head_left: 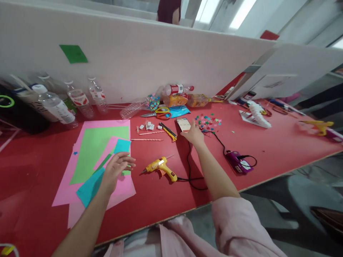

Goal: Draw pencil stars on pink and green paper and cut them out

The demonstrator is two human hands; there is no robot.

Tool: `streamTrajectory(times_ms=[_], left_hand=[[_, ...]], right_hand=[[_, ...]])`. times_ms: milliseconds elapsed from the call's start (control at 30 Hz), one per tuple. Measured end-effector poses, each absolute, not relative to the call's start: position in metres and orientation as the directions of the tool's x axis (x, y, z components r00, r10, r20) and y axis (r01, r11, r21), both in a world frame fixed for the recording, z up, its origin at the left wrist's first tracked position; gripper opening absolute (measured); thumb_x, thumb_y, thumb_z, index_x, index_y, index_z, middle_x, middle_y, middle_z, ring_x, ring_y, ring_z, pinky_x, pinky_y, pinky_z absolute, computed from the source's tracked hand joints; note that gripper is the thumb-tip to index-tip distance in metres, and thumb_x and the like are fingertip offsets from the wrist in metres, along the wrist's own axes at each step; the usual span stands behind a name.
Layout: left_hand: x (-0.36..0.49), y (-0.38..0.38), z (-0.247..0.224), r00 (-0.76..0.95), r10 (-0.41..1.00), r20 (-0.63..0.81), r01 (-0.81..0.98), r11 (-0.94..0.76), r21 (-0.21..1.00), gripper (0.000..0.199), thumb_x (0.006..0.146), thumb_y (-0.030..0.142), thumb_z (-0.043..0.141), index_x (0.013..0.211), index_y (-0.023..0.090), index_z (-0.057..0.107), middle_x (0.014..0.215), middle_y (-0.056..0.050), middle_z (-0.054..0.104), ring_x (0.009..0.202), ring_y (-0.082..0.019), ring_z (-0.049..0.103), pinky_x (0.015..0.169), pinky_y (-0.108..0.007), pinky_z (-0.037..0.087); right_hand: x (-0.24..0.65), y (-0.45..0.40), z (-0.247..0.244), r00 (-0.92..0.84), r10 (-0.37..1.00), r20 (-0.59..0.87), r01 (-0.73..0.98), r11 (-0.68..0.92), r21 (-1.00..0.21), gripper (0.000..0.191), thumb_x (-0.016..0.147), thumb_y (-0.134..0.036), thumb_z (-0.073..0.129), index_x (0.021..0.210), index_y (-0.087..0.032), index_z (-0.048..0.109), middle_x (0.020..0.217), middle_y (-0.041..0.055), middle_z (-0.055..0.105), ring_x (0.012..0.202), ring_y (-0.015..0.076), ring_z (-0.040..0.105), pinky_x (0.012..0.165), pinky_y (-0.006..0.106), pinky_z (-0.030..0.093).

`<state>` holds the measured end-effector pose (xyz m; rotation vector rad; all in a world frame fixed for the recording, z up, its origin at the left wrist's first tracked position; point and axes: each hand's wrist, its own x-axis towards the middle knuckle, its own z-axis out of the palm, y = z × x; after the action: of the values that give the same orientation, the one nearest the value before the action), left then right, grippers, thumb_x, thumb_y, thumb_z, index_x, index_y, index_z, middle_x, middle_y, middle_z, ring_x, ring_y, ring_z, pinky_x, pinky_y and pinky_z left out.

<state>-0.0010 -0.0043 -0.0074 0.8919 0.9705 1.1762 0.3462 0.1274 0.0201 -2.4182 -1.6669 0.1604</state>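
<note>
My left hand (117, 169) hovers over or rests near the blue and green paper strips, its fingers apart and nothing in it. Under it lie pink and green sheets (92, 146) and a blue piece of paper (91, 185). My right hand (194, 134) reaches to a phone (184, 125) with a lit screen, thumb and fingers at its lower right edge. A yellow glue gun (160, 166) lies between my hands, its black cord running right. Just left of the phone is a yellow and black cutter (168, 131). Coloured stars (209, 122) are scattered right of the phone.
Plastic bottles (80, 101) stand along the white partition (120, 60). Scissors (158, 113), pencils (146, 139) and more bottles lie at the back. A purple power box (238, 162) sits right, with another glue gun (318, 127) beyond. A person (169, 10) is behind the partition.
</note>
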Motion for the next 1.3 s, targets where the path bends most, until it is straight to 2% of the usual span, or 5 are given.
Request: streamTrajectory(times_ms=[267, 433, 667, 900, 1300], left_hand=[[-0.008, 0.003, -0.010, -0.014, 0.989, -0.148, -0.292, 0.138, 0.946, 0.033, 0.071, 0.037, 0.074, 0.094, 0.018, 0.061, 0.081, -0.005, 0.074, 0.069, -0.019, 0.070, 0.064, -0.032, 0.056], [-0.014, 0.007, -0.008, -0.078, 0.985, -0.152, -0.308, 0.121, 0.944, 0.032, 0.071, 0.036, 0.074, 0.093, 0.018, 0.061, 0.080, -0.003, 0.073, 0.067, -0.017, 0.070, 0.063, -0.029, 0.055], [-0.018, 0.007, 0.000, -0.176, 0.973, -0.150, -0.326, 0.087, 0.941, 0.028, 0.068, 0.032, 0.074, 0.089, 0.017, 0.062, 0.075, -0.002, 0.071, 0.064, -0.015, 0.068, 0.062, -0.027, 0.054], [-0.017, 0.006, 0.001, -0.189, 0.975, -0.117, -0.246, 0.068, 0.967, 0.026, 0.066, 0.030, 0.072, 0.088, 0.018, 0.062, 0.074, 0.000, 0.071, 0.062, -0.015, 0.068, 0.061, -0.028, 0.055], [-0.018, 0.006, -0.001, -0.193, 0.974, -0.116, -0.248, 0.066, 0.967, 0.027, 0.067, 0.029, 0.074, 0.090, 0.018, 0.064, 0.076, 0.000, 0.072, 0.064, -0.015, 0.069, 0.062, -0.027, 0.056]], right_hand=[[0.341, 0.142, 0.016, 0.314, 0.941, 0.128, 0.947, -0.302, -0.106, 0.087, 0.078, -0.030, 0.066, 0.147, 0.000, 0.024, 0.128, 0.0334, 0.054, 0.122, 0.0428, 0.050, 0.095, 0.051, 0.042], [0.342, 0.106, 0.030, 0.207, 0.951, 0.231, 0.964, -0.158, -0.214, 0.072, 0.083, -0.032, 0.059, 0.144, -0.002, 0.034, 0.136, 0.0292, 0.052, 0.125, 0.0386, 0.050, 0.099, 0.048, 0.042], [0.321, 0.054, 0.021, 0.074, 0.994, -0.080, 0.947, -0.095, -0.308, 0.030, 0.088, -0.029, 0.049, 0.112, -0.018, 0.064, 0.099, 0.0111, 0.071, 0.085, 0.0241, 0.066, 0.076, 0.033, 0.049], [0.323, 0.121, 0.004, 0.354, 0.925, 0.141, 0.935, -0.349, -0.061, 0.067, 0.082, -0.038, 0.062, 0.138, -0.008, 0.042, 0.131, 0.0271, 0.053, 0.118, 0.0384, 0.052, 0.090, 0.043, 0.043], [0.371, 0.148, 0.004, 0.494, 0.869, 0.036, 0.840, -0.466, -0.277, 0.087, 0.076, -0.035, 0.064, 0.145, 0.002, 0.025, 0.115, 0.0254, 0.064, 0.109, 0.0356, 0.061, 0.086, 0.040, 0.046]])
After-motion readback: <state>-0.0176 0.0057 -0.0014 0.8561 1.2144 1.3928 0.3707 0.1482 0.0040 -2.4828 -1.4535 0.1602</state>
